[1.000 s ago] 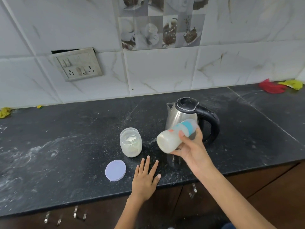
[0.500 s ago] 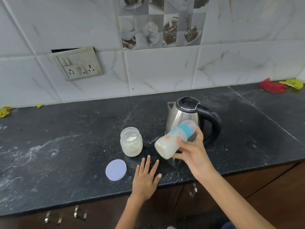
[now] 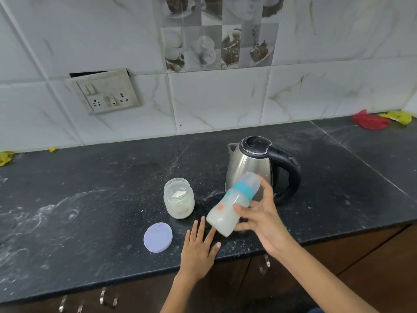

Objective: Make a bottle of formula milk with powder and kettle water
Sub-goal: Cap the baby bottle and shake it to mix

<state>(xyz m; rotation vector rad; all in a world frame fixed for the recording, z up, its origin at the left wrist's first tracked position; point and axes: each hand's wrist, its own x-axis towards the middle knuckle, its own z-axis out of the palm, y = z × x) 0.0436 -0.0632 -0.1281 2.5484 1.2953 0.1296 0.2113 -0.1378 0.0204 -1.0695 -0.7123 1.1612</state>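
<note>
My right hand (image 3: 259,219) grips a capped baby bottle (image 3: 232,205) with a blue collar. The bottle is tilted, base down-left, and holds cloudy white milk. It hangs above the black counter, in front of the steel kettle (image 3: 250,166). The kettle has a black lid and handle and stands upright. To the left stands an open glass jar (image 3: 179,201) of white powder. Its lilac lid (image 3: 158,237) lies flat nearer the front edge. My left hand (image 3: 198,249) rests flat on the counter, fingers spread, holding nothing.
The black stone counter (image 3: 90,211) carries white powder smears on its left part. A socket and switch plate (image 3: 105,92) sits on the tiled wall. Red (image 3: 370,120) and yellow (image 3: 398,116) cloths lie at the far right corner. Cabinet handles (image 3: 108,299) show below the edge.
The bottle has swung in my right hand: its base dropped lower and closer to the counter while the cap end rose. My left hand and the other things stayed put.
</note>
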